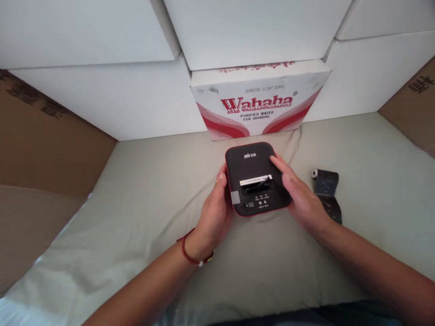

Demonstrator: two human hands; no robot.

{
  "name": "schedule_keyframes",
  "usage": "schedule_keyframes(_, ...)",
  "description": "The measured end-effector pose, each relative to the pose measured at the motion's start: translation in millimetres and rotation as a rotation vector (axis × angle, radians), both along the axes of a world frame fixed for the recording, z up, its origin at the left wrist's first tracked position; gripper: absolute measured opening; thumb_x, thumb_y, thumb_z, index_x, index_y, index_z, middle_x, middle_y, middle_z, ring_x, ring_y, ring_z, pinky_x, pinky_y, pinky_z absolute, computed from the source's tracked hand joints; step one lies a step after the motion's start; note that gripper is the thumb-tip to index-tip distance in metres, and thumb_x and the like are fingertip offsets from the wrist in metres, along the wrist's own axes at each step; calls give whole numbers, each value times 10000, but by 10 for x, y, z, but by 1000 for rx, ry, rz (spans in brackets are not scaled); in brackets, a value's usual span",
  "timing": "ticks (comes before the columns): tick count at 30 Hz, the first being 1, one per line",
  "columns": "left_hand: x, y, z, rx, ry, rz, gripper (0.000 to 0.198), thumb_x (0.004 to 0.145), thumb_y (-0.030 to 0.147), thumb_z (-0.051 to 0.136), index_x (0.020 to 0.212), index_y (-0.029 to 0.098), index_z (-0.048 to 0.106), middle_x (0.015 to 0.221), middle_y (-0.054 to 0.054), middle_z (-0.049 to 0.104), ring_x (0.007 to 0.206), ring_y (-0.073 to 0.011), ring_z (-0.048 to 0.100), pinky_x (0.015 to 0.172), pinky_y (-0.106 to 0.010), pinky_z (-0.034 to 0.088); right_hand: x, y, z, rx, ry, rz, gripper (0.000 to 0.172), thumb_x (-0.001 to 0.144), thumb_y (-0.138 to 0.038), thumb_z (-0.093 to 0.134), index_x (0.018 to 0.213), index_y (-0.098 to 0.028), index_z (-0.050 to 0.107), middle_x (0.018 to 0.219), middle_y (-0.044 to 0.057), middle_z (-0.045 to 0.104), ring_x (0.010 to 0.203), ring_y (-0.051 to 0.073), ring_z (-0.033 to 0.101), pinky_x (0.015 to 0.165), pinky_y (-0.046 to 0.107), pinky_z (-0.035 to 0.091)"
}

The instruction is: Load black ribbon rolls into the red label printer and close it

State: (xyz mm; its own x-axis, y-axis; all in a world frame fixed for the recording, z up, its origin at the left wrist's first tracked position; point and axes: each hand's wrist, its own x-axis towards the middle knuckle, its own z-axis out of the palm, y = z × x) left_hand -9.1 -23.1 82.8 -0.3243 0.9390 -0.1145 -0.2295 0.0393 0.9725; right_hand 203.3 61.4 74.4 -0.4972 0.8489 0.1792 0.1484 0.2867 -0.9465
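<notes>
One red-rimmed black electronic device, gripped along opposite sides by left hand and right hand; dark roll, partly unwound, nearby.

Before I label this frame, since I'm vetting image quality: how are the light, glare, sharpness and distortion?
In the head view, light is soft, with no harsh glare on the black device; in the head view, the Wahaha box reads clearly, but the device's smallest print blurs; in the head view, the left carton looks stretched.
</notes>
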Motion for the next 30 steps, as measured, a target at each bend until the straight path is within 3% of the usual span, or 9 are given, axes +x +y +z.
schedule_keyframes(4, -523, -719, -64, 1, 726, 62, 488, 1197, 473, 499, 1663, 417, 633, 1878, -1, 484, 1791, -273, 404, 1481, -551, 360, 691, -354, 55, 239, -223, -87, 696, 1181, -450, 474, 1859, -473, 317, 1924, -20, 368, 1754, 331, 421, 1389, 583, 508)
schedule_keyframes(8, -821, -1594, -360, -49, 1366, -9, 644, 1181, 307, 513, 1807, 422, 417, 1881, -23, 475, 1782, -270, 418, 1522, -563, 219, 1365, -884, -82, 468, -644, 105, 833, 1115, -398, 568, 1881, -457, 245, 1834, 23, 514, 1648, 356, 574, 1292, 611, 614)
schedule_keyframes(13, -592, -2336, -654, -186, 1604, -134, 759, 1144, 333, 532, 1865, 266, 303, 1903, -109, 414, 1792, -289, 391, 1529, -474, 96, 1699, -1539, -499, 581, -901, 61, 919, 1087, -367, 583, 1901, -398, 156, 1695, 77, 661, 1419, 404, 775, 1150, 711, 672)
schedule_keyframes(15, -569, -2505, -670, -190, 1611, -116, 768, 1124, 309, 556, 1856, 243, 334, 1889, -121, 443, 1790, -287, 391, 1527, -450, 83, 1763, -1637, -539, 611, -909, 28, 934, 1070, -360, 583, 1906, -358, 166, 1655, 108, 693, 1369, 426, 800, 1037, 718, 720)
schedule_keyframes(17, -643, -2582, -621, -171, 1560, -100, 716, 1108, 331, 591, 1808, 283, 452, 1808, -105, 578, 1683, -327, 554, 1505, -505, 208, 1811, -1594, -452, 602, -857, 31, 909, 1063, -359, 606, 1894, -393, 240, 1611, 89, 738, 1330, 414, 822, 946, 680, 762)
schedule_keyframes(20, -804, -2413, -424, -185, 1258, 56, 341, 1114, 433, 612, 1377, 367, 819, 1409, -31, 857, 1256, -314, 823, 1167, -490, 624, 1791, -1315, -125, 474, -688, -2, 644, 1091, -337, 615, 1698, -547, 578, 1395, -29, 876, 1173, 334, 891, 862, 545, 801)
schedule_keyframes(23, -829, -1818, -182, -334, 847, 177, 385, 1117, 590, 600, 1071, 317, 868, 1144, -38, 890, 1051, -304, 836, 948, -458, 693, 1540, -911, 263, 377, -588, -129, 372, 1101, -355, 654, 1389, -533, 809, 1198, -50, 920, 1002, 297, 912, 871, 470, 790)
schedule_keyframes(27, -647, -789, -80, -135, 310, 81, 521, 1012, 564, 746, 1454, 289, 769, 1656, -108, 718, 1542, -337, 676, 1285, -500, 575, 869, -434, 587, 474, -407, -193, 510, 1116, -371, 684, 1617, -467, 688, 1533, 37, 808, 1281, 330, 840, 1154, 548, 691)
schedule_keyframes(30, -470, -309, -141, -60, 69, -30, 746, 918, 481, 819, 1628, 339, 636, 1875, -68, 486, 1772, -371, 414, 1436, -596, 399, 388, -212, 667, 592, -274, -29, 683, 1135, -380, 675, 1788, -433, 482, 1723, 70, 670, 1520, 338, 705, 1276, 563, 609)
